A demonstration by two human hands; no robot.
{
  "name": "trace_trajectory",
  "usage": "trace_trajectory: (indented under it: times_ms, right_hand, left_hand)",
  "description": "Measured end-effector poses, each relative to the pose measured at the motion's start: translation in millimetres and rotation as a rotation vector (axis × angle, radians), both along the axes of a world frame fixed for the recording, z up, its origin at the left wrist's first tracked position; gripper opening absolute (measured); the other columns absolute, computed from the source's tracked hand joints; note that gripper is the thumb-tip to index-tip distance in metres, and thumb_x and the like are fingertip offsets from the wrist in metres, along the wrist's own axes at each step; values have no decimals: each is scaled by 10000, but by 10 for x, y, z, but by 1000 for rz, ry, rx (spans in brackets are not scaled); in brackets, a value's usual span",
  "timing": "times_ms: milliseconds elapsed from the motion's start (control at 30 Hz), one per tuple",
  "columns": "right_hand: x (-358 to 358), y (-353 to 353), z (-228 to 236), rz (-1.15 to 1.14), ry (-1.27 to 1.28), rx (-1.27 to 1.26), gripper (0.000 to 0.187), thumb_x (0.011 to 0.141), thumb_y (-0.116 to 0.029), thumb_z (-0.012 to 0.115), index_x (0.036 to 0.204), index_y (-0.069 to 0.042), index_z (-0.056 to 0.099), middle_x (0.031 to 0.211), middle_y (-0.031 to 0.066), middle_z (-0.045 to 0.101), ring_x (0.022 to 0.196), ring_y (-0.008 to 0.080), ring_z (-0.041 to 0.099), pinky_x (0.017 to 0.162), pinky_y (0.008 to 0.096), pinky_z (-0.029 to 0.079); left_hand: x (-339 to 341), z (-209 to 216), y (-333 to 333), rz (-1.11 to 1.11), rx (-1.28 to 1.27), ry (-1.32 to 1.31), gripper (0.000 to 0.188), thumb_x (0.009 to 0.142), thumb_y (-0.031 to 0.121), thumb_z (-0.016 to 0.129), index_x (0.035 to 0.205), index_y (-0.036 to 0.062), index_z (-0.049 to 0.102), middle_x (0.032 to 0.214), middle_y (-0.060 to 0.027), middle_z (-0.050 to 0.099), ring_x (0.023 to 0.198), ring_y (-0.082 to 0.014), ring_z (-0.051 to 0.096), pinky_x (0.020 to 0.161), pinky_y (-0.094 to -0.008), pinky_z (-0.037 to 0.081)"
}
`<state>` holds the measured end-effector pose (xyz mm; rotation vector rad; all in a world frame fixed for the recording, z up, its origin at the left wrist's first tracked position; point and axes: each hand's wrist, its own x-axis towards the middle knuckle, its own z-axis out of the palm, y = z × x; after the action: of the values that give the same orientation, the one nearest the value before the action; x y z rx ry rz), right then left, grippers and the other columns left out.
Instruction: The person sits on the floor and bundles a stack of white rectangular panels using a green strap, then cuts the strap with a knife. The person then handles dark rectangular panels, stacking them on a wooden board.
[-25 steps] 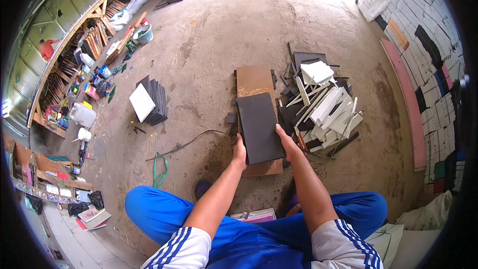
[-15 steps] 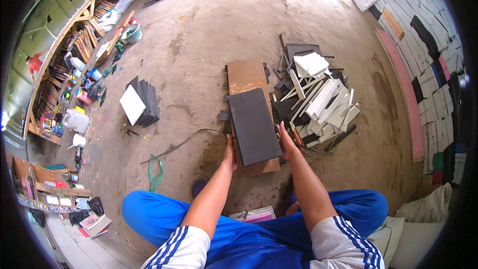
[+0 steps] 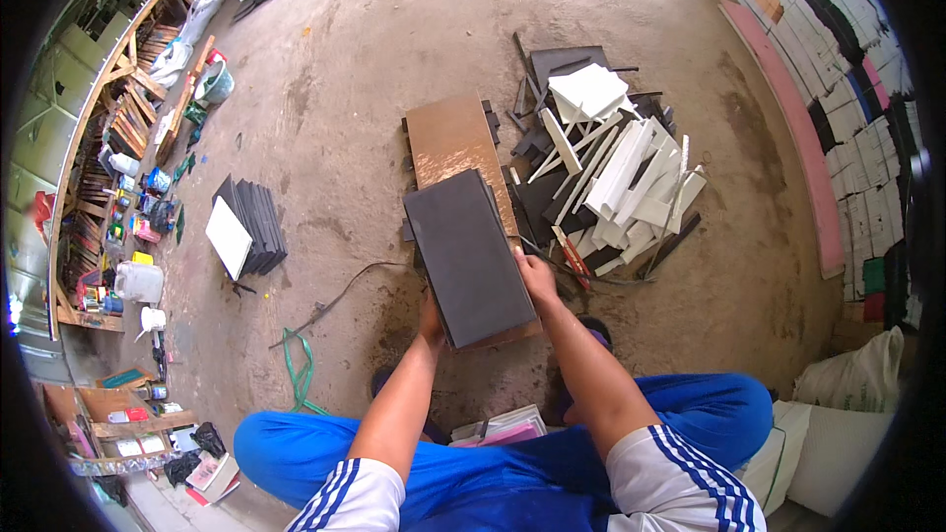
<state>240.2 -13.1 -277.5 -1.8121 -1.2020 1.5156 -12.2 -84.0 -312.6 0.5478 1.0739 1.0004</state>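
Observation:
A stack of black rectangular sheets [image 3: 468, 261], possibly foam, is held between my two hands over a long brown board [image 3: 453, 133]. The board's far part shows a shiny surface. My left hand [image 3: 431, 323] grips the stack's left edge near its lower corner, its fingers mostly hidden under the sheets. On the opposite long edge, my right hand [image 3: 535, 276] holds the stack with the thumb along the side. The near end of the board is mostly covered by the sheets. Small dark pieces stick out from beneath the board on both sides.
To the right lies a heap of white and black offcuts [image 3: 621, 167] with a red-handled tool [image 3: 572, 258] at its near edge. A stack of dark sheets with a white one [image 3: 251, 232] stands left. Green strap [image 3: 299, 374] lies near my left knee; containers [image 3: 138, 281] line the far left.
My hands have drawn the black sheets slightly toward me relative to the brown board, so they cover more of its near end. The whole view has shifted a little.

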Motion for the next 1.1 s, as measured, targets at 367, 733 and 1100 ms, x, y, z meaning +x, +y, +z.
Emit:
trace_trajectory:
  times_ms: [367, 733, 1100]
  right_hand:
    - [17, 657, -290, 524, -792, 471, 261, 953, -154, 590, 1207, -105, 626, 1148, 154, 679, 1131, 331, 662, 891, 456, 571]
    - [25, 641, -411, 281, -666, 305, 148, 978, -208, 602, 1081, -110, 643, 1073, 189, 657, 987, 423, 688, 840, 523, 561]
    - [25, 652, -437, 297, -558, 371, 189, 946, -182, 608, 1032, -38, 696, 1026, 234, 668, 1016, 441, 678, 866, 522, 541]
  left_hand:
    - [-376, -350, 329, -271, 212, 1052, 575, 950, 259, 599, 1493, 81, 529, 1506, -233, 501, 1412, -403, 459, 1163, -505, 360]
    - [-215, -248, 454, -178, 159, 1192, 243, 918, 232, 625, 1017, 49, 751, 1038, -191, 724, 980, -400, 704, 811, -501, 572]
    - [-216, -229, 444, -222, 124, 1337, 302, 921, 262, 627, 1135, 72, 722, 1115, -163, 719, 992, -409, 697, 829, -501, 570]
